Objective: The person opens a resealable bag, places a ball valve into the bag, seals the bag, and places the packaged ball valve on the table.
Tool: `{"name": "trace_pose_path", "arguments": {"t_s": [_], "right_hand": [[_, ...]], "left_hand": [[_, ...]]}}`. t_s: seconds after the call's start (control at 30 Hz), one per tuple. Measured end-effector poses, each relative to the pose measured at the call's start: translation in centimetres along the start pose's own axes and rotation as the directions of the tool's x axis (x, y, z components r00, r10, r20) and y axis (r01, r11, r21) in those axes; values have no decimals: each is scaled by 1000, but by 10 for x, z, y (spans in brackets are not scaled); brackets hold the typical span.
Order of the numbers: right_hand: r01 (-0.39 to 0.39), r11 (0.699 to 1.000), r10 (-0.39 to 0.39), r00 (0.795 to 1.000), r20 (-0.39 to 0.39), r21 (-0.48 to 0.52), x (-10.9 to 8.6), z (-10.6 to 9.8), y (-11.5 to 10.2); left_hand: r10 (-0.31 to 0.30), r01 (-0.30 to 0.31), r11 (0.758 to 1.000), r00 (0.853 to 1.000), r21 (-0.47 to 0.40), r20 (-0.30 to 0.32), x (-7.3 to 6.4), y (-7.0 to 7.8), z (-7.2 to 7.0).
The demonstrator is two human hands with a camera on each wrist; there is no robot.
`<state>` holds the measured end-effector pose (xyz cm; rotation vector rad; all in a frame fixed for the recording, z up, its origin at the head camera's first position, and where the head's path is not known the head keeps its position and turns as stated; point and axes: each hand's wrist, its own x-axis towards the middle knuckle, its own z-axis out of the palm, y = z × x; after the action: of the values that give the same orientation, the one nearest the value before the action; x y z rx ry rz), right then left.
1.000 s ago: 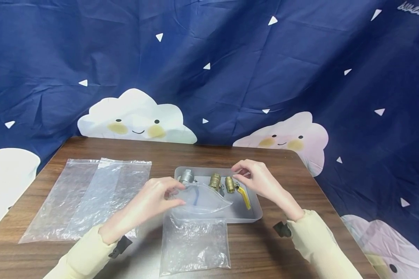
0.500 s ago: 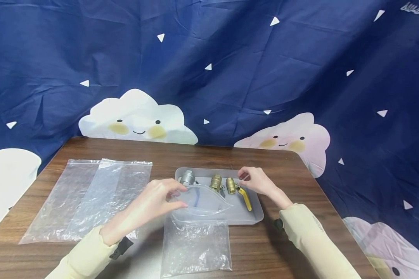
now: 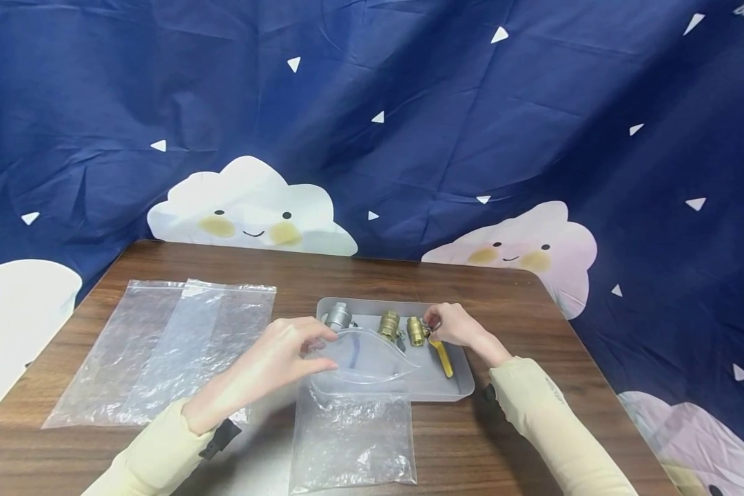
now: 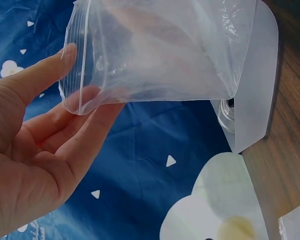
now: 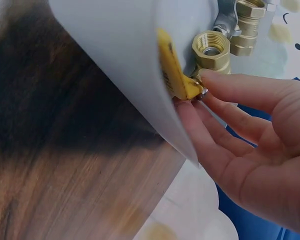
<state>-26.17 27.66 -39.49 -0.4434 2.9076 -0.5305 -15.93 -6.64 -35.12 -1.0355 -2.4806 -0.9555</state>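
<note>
Above wood [image 3: 496,289], spread left fingers [image 4: 90,137] touch a bag [image 3: 372,362]; right fingers [image 5: 237,89] pinch a valve [image 5: 212,62].

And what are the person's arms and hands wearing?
Both arms have long, pale cream sleeves: the left sleeve and the right sleeve. A small dark, boxy gadget shows by the left cuff; just a bit of something dark peeks out by the right one. The left hand and right hand have no gloves.
</note>
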Motion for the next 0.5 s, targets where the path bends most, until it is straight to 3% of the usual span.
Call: {"name": "trace_pose_path", "arguments": {"t_s": [0.5], "right_hand": [[-18,999,16,999,-36,-38,5,4,-1]], "left_hand": [[4,-4,1000,1000,26,20,1,1,1]]}}
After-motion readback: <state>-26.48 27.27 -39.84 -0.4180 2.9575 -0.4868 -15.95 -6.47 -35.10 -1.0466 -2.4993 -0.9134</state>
